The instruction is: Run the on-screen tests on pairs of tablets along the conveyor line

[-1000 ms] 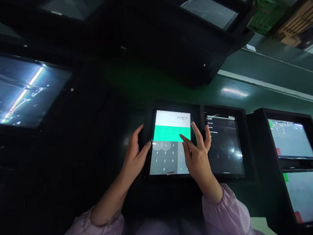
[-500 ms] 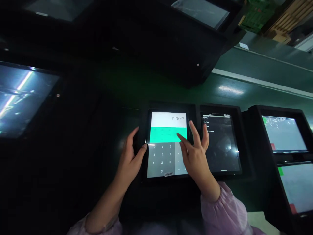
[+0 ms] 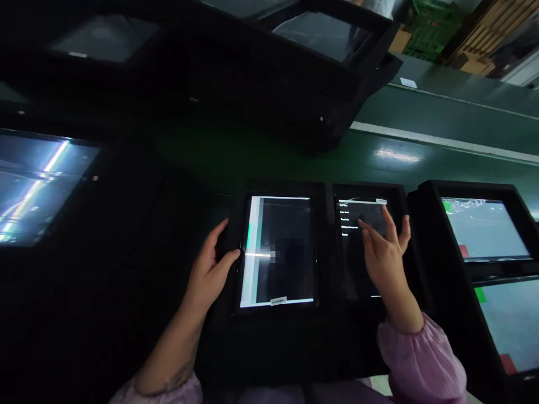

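Note:
My left hand (image 3: pixel 210 269) lies along the left side of a tablet-like screen (image 3: pixel 286 247) set in a black surround. Its thumb tip meets the screen's left edge, and thumb and index finger are spread apart. A dark window with a pale strip at its left covers that display, and a small barcode label (image 3: pixel 278 301) sticks to its lower edge. Over the second screen (image 3: pixel 357 269), just to the right, my right hand (image 3: pixel 385 249) is open with fingers spread. Its index fingertip is at the white menu lines, beside "Change Language"; whether it touches the glass I cannot tell.
Two lit screens (image 3: pixel 484 230) with green and red corner patches stand at the right in black housings. A large reflective screen (image 3: pixel 37 191) is at the left. Dark housings (image 3: pixel 320 84) rise behind, on a green surface (image 3: pixel 387 174). Green crates (image 3: pixel 433 28) appear far off.
My right hand has moved right, from the left screen to over the second one. The calculator display has given way to a dark window. My left hand stays at the left edge.

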Demonstrator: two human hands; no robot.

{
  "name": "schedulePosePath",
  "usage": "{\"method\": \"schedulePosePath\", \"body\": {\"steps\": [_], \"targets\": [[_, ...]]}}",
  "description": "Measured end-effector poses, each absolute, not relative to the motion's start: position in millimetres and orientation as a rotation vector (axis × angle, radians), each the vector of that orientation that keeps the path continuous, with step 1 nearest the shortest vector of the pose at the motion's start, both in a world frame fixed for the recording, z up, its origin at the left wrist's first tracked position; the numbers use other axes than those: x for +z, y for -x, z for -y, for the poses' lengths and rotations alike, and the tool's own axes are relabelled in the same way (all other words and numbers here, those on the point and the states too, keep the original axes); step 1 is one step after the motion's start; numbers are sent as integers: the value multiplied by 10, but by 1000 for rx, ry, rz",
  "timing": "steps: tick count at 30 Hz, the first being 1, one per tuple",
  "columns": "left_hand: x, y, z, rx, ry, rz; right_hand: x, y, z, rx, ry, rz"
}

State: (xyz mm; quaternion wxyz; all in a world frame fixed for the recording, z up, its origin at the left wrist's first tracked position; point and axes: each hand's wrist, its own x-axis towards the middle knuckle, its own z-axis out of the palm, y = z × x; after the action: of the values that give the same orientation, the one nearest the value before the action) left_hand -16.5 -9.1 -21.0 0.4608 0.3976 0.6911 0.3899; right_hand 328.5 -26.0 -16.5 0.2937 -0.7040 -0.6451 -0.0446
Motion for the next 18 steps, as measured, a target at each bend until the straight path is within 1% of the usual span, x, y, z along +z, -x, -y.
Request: {"method": "schedulePosePath", "body": {"steps": [4, 7, 11, 14, 18], "targets": [[-158, 134, 100, 1011, -976, -1637, -37, -3491, 358, -113, 1870, 1579], [-144, 124, 77, 1043, -986, -1619, 65, -3819, 477, -38, 2003, 1394], [-155, 92, -84, 1033, -1006, -1639, 59, -4162, 664, 193, 2219, 1030], [-196, 74, -305, 1013, -1079, -1675, 13, -4206, 773, 355, 2275, 848], [-273, 72, -578, 995, -1156, -1732, -8, -4139, 806, 354, 2248, 798]]}}
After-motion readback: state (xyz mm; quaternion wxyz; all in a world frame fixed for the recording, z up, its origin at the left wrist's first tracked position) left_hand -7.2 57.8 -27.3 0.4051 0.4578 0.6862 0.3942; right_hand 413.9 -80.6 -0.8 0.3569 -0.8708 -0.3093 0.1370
